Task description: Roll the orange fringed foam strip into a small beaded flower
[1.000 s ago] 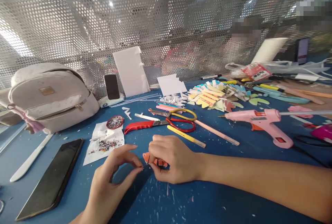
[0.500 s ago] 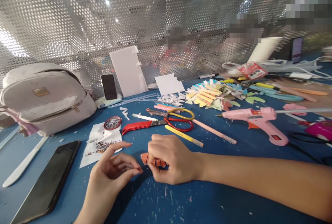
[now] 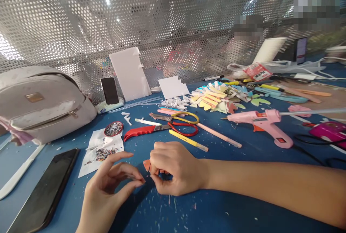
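A small orange fish-shaped piece with an eye dot and dark stripes (image 3: 146,165) lies close to the blue table, partly covered by my right hand (image 3: 175,168). The fingers of that hand are closed over its body, leaving the head and a bit of the underside showing. To its left is my left hand (image 3: 113,182), thumb and middle fingertip pinched together and index finger raised apart. Whatever those fingertips may hold is too small to make out. Near the left hand, tiny multicoloured bits (image 3: 104,153) lie on a white paper (image 3: 88,164), with a round red-rimmed dish of beads (image 3: 113,129).
Beyond my hands lie red-handled pliers-like scissors (image 3: 140,131), a yellow marker (image 3: 188,140) and a pink marker (image 3: 220,135). A pink glue gun (image 3: 259,119) rests right, coloured paper pieces (image 3: 213,98) behind. Left are a black phone (image 3: 44,189) and a backpack (image 3: 51,107).
The view has shifted slightly, so things sit a little further left. My right hand has come further over the orange fish, covering more of its body. The left hand keeps its pinched shape.
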A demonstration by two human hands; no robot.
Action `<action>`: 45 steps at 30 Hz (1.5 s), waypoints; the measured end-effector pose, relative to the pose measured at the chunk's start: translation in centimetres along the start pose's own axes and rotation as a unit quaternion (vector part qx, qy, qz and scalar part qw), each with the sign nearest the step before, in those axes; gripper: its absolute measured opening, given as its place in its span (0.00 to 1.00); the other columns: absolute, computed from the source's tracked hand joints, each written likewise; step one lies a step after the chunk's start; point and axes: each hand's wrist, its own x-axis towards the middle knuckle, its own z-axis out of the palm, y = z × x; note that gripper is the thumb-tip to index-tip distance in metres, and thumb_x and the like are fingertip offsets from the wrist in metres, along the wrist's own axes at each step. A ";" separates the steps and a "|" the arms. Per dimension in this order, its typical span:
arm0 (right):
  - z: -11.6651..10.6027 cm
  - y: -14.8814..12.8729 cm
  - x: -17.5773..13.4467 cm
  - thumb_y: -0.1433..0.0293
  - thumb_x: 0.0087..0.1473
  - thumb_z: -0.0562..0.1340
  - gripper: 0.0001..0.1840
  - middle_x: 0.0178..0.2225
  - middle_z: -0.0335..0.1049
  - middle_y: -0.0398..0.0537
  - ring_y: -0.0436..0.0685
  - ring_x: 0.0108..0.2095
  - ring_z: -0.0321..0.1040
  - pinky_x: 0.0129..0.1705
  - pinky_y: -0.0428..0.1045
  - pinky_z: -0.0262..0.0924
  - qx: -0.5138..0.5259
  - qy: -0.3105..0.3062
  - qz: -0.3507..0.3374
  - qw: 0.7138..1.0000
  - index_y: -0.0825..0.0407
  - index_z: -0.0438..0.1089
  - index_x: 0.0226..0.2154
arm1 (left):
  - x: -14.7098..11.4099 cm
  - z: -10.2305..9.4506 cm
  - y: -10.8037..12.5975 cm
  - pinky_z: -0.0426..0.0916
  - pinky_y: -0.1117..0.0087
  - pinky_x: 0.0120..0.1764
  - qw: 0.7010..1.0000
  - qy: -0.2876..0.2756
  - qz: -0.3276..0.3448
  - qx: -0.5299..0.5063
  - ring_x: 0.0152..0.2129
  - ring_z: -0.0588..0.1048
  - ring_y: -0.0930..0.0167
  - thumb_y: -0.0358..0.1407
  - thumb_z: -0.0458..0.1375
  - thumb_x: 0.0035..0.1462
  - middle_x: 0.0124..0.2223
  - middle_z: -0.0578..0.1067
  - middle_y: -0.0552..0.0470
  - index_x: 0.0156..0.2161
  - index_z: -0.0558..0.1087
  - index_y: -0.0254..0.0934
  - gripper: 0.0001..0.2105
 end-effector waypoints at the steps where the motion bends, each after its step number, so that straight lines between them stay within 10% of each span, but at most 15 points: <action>1: 0.0 0.0 0.0 0.77 0.47 0.58 0.06 0.23 0.60 0.38 0.49 0.26 0.49 0.27 0.46 0.47 -0.001 0.000 -0.001 1.000 0.52 0.58 0.26 | 0.0 0.0 0.0 0.74 0.72 0.36 1.000 -0.003 0.001 0.002 0.26 0.78 0.72 0.28 0.65 0.50 0.27 0.80 0.57 0.48 0.68 0.40 0.20; 45: -0.1 0.1 0.0 0.76 0.48 0.57 0.06 0.25 0.63 0.39 0.50 0.25 0.51 0.27 0.46 0.48 -0.037 -0.027 -0.017 0.999 0.51 0.58 0.27 | -0.2 -0.3 -0.4 0.77 0.71 0.38 0.998 0.000 0.041 0.049 0.27 0.80 0.70 0.31 0.65 0.53 0.30 0.81 0.55 0.45 0.72 0.40 0.14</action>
